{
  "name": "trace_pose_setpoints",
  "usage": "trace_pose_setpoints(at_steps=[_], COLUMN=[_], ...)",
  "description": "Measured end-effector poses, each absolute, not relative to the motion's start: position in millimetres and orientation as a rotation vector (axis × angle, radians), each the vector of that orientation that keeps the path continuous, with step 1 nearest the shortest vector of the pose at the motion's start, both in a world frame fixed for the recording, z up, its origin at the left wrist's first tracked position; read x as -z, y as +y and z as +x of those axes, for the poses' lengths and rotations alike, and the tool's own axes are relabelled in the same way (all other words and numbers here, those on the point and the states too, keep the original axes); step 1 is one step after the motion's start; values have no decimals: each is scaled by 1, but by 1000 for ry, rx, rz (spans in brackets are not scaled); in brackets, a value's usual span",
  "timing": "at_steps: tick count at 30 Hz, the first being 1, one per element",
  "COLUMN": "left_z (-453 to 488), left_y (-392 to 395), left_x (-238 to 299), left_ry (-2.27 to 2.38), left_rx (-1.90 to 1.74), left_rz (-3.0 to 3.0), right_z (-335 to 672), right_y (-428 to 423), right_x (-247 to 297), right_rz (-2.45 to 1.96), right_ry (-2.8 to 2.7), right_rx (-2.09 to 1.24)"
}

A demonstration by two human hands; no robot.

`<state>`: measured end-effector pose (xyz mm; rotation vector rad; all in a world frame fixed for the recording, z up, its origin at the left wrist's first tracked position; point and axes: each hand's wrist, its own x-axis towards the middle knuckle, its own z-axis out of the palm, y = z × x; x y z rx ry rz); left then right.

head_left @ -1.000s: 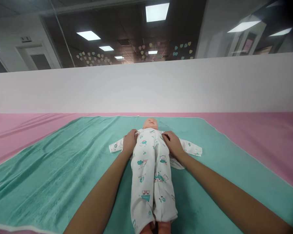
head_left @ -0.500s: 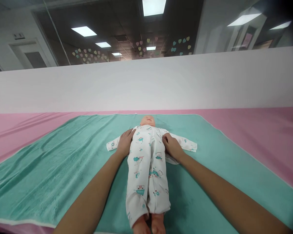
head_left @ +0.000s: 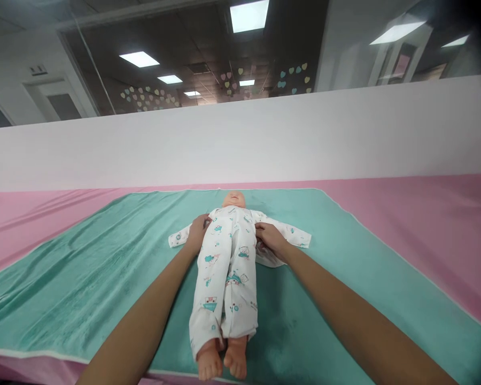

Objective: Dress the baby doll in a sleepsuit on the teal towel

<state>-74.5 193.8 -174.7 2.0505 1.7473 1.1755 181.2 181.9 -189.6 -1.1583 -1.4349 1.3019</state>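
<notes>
baby doll [head_left: 234, 200] laid face up on a green blanket [head_left: 324, 299], head to the far edge, bare feet [head_left: 222, 363] at the near edge. white printed trousers [head_left: 212, 267] worn high, the upper part reaching over the chest; a matching top beneath, with both sleeves [head_left: 294, 234] spread outward and a loose hem [head_left: 270, 260] let out past one side. left hand [head_left: 199, 230] placed against the doll's flank by the upper trousers, fingers loosely bent; whether cloth is gripped cannot be told. right hand [head_left: 270, 238] set at the opposite side, above the loose hem, fingers curled more closely, tips brought to the trouser edge; a pinch is suggested but cannot be confirmed. step in hand, as judged: the clothing is being settled at both sides of the torso. for the next move, an even touch on both sides is called for, with the loose hem watched so that it is not bunched. farther out, a pink cover [head_left: 417, 224] is seen around the blanket, backed by a white wall [head_left: 240, 144].
</notes>
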Motion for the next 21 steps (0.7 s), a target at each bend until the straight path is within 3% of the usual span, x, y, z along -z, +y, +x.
trace_pose_setpoints(at_steps=[6, 17, 21], left_z=[-73, -76, -73], left_y=[197, 197, 193], left_x=[169, 175, 177], left_ry=[1803, 1999, 2122], left_rx=[-1102, -1022, -958], left_rz=[2104, 2298, 2358], right_z=[177, 167, 167], right_y=[182, 179, 178], right_x=[188, 187, 189], right_rz=[-1263, -1434, -1460], right_ry=[-1487, -1390, -1364], right_rx=[-1160, -453, -349])
